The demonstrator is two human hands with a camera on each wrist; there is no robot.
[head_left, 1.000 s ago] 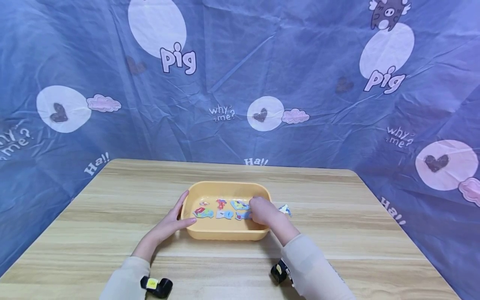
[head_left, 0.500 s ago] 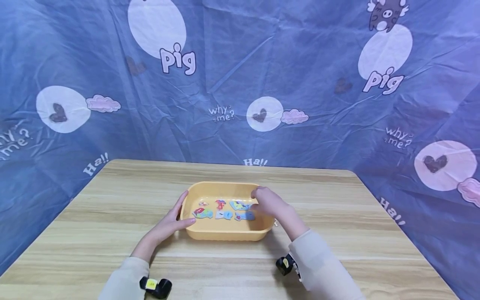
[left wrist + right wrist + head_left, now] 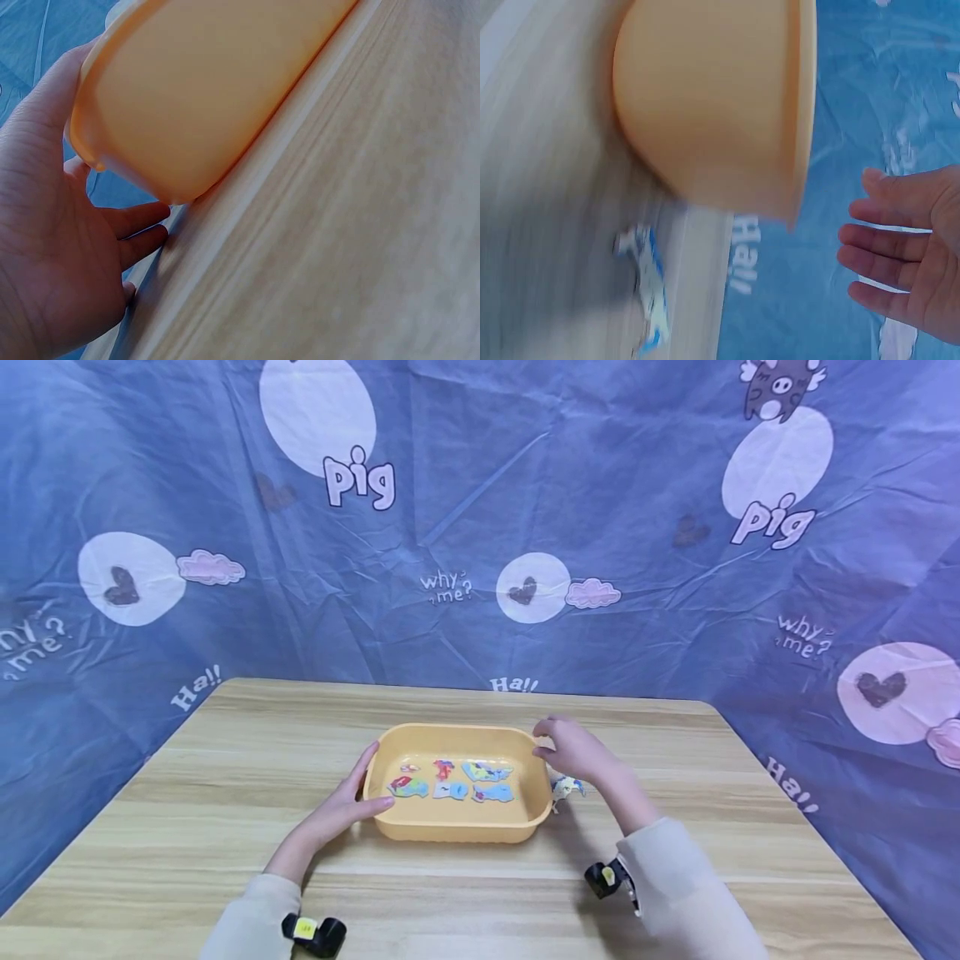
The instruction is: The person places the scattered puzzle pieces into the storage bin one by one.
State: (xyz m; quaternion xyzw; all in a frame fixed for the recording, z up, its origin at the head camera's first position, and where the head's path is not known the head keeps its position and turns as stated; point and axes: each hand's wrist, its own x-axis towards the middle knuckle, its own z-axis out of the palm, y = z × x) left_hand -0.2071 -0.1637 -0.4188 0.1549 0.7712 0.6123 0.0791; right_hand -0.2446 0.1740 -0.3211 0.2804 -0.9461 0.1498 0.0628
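A yellow plastic tub (image 3: 465, 832) stands on the table, with several flat, colourful puzzle-like pieces inside. They include a red piece (image 3: 443, 769), a blue-yellow piece (image 3: 486, 772) and a blue piece (image 3: 492, 792). My left hand (image 3: 337, 803) holds the tub's left end, thumb at the near corner and fingers along the outer wall. In the left wrist view the left hand (image 3: 67, 247) has its thumb along the rim. My right hand (image 3: 576, 752) is by the tub's right rim; the right wrist view shows the right hand (image 3: 911, 244) apart from the tub, its loosely bent fingers holding nothing.
Just outside the tub's right end lies a white-and-blue piece (image 3: 567, 787), also seen as a blurred white-and-blue piece (image 3: 651, 289) in the right wrist view. The wooden table (image 3: 225, 768) backs onto a blue printed cloth (image 3: 420, 643).
My right hand has drawn back rightward from above the pieces in the tub to beyond its right rim, uncovering the blue pieces. The left hand and tub stay put.
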